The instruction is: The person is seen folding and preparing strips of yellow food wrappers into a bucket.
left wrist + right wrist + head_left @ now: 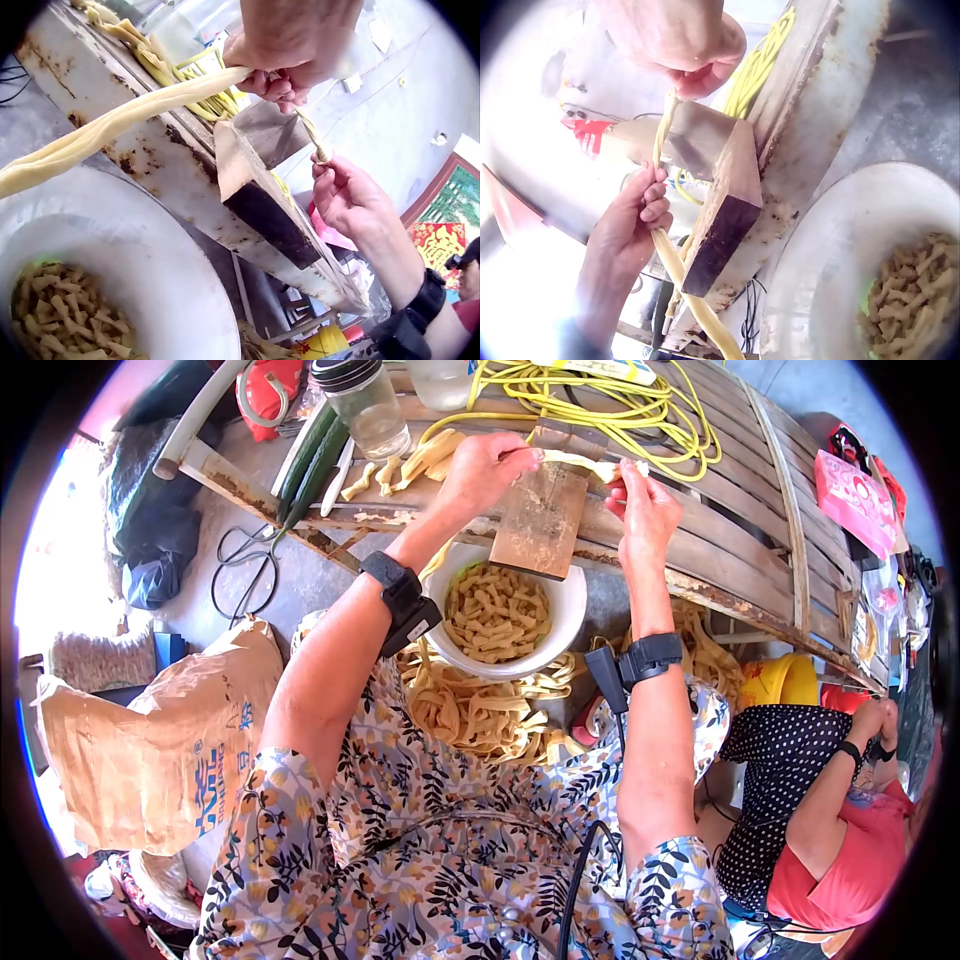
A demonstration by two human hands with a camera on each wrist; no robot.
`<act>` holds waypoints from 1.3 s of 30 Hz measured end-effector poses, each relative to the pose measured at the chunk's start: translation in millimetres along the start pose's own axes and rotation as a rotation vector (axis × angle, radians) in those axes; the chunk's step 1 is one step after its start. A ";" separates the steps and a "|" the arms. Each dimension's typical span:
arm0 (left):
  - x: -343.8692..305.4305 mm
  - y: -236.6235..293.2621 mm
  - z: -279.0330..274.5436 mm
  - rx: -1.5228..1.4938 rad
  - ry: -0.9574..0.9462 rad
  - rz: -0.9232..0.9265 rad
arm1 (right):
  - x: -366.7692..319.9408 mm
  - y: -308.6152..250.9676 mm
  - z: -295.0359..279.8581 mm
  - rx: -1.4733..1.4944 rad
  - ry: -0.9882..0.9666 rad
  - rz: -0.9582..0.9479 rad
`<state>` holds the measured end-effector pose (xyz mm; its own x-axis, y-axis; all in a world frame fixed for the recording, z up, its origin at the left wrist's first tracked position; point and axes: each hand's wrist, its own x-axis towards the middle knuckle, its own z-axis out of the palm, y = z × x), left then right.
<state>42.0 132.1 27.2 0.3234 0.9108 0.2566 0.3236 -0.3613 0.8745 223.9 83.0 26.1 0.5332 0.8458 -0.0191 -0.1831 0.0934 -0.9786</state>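
A long pale yellow strip, soft like tofu skin [575,459], is stretched between the two hands above a wooden block [538,525]. My left hand [490,468] grips it partway along; in the left wrist view the rest of the strip [112,124] trails down from that hand toward the lower left. At its other end, my right hand [645,510] pinches the tip between thumb and fingers. Between the hands the strip [662,135] looks narrow and twisted in the right wrist view. Below stands a white bucket [572,610] holding many short yellowish pieces [495,610].
On the slatted bench [740,510] lie a coiled yellow cord [640,420], cucumbers [315,465], a lidded jar [365,415] and several short pieces [430,457]. More long strips [470,705] heap below the bucket. Another person [830,810] sits at right; a paper sack [165,740] stands left.
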 end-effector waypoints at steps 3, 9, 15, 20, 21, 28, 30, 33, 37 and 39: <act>1.9 -3.6 1.8 0.000 -0.002 -0.023 | -0.4 2.6 0.2 0.003 -0.011 0.006; -1.9 -27.6 8.9 0.138 0.059 -0.058 | 6.4 32.3 -1.0 -0.102 -0.021 0.032; -29.2 1.3 -19.2 -0.218 -0.068 -0.179 | -16.2 2.3 -19.8 -0.174 -0.104 0.054; -64.7 23.5 -26.6 -0.491 -0.334 -0.225 | -73.5 -13.8 -27.0 -0.409 -0.434 0.149; -67.1 26.8 -26.9 -0.493 -0.353 -0.212 | -84.3 -16.6 -28.0 -0.466 -0.473 0.140; -93.1 34.1 5.2 0.024 -0.308 0.178 | -83.1 -18.6 -28.2 -0.583 -0.397 -0.433; -103.6 38.9 18.0 0.264 -0.268 0.344 | -81.2 -7.5 -28.4 -0.660 -0.487 -0.368; -112.6 39.1 20.5 0.229 -0.394 0.276 | -83.9 -1.9 -31.8 -0.698 -0.573 0.000; -112.0 16.5 10.9 0.134 -0.452 0.171 | -77.3 1.8 -45.5 -0.677 -0.471 0.000; -109.2 15.7 0.8 0.202 -0.533 0.127 | -71.0 3.3 -55.0 -0.751 -0.539 0.023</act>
<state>12.5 26.8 12.6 0.7565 0.6506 0.0662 0.3991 -0.5395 0.7414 230.9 -5.7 13.0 0.0455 0.9909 -0.1269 0.4949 -0.1327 -0.8588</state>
